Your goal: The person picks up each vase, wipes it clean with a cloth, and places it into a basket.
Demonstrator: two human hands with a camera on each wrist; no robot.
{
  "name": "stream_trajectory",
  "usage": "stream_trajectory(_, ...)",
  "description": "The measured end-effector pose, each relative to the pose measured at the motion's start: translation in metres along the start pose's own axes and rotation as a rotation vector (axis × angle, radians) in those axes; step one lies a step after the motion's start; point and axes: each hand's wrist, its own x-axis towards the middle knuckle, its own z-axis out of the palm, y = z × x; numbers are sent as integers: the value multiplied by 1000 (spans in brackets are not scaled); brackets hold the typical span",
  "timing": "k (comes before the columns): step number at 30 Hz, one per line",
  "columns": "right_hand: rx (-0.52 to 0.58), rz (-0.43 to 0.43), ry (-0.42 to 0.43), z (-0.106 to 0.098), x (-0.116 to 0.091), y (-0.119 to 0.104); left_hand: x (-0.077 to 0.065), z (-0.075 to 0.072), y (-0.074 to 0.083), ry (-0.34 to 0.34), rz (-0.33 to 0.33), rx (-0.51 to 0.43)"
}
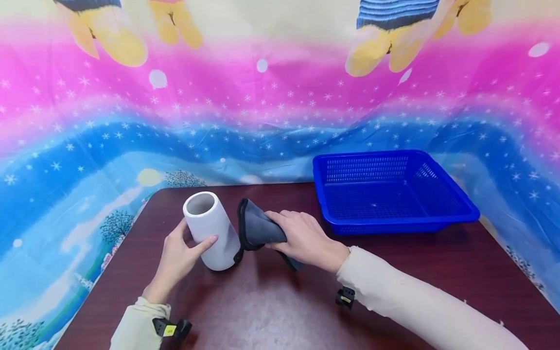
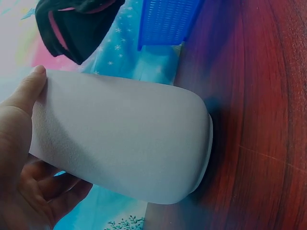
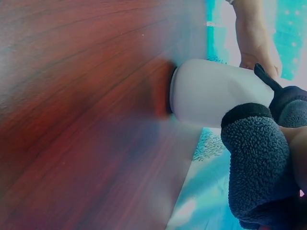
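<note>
A white vase point(image 1: 214, 233) with a round open mouth has its base at the tabletop. My left hand point(image 1: 181, 255) holds it near the upper part, thumb on the near side and fingers round the far side. Bunched in my right hand point(image 1: 308, 240) is a dark grey cleaning cloth point(image 1: 262, 226) with black edging, just right of the vase. Its fuzzy pile shows in the right wrist view, where the cloth point(image 3: 259, 163) overlaps the vase point(image 3: 216, 91). Whether cloth and vase touch I cannot tell. In the left wrist view the vase's side point(image 2: 120, 134) looks smooth and plain.
A blue plastic basket point(image 1: 325, 214) with perforated walls stands at the back right of the dark red-brown wooden table point(image 1: 262, 316). Behind the table hangs a printed curtain point(image 1: 280, 107) in pink and blue. A black wrist camera point(image 1: 345, 297) sits by the right sleeve.
</note>
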Motion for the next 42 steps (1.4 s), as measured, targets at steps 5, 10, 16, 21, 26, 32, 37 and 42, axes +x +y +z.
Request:
stream_trajectory(5,21,-19,8,-1,7,-6,1,0,-1,13,14,7)
stream_trajectory(10,29,-24,3,-2,13,-12,1,1,-2,16,26,8)
stream_trajectory(16,45,-18,2,-3,22,-17,2,2,-2,14,31,5)
stream_trajectory(21,47,-18,8,-3,27,-21,2,2,-1,4,21,-6)
stream_trajectory(26,49,-12,2,-2,31,-23,1,0,0,-5,14,-3)
stream_trajectory(32,25,-5,-18,1,34,-26,1,0,-1,4,27,18)
stream_trajectory(37,-2,-4,-35,3,37,-29,2,0,-2,10,45,24)
stream_trajectory(42,-32,-6,-48,5,40,-31,1,0,-1,-2,42,3)
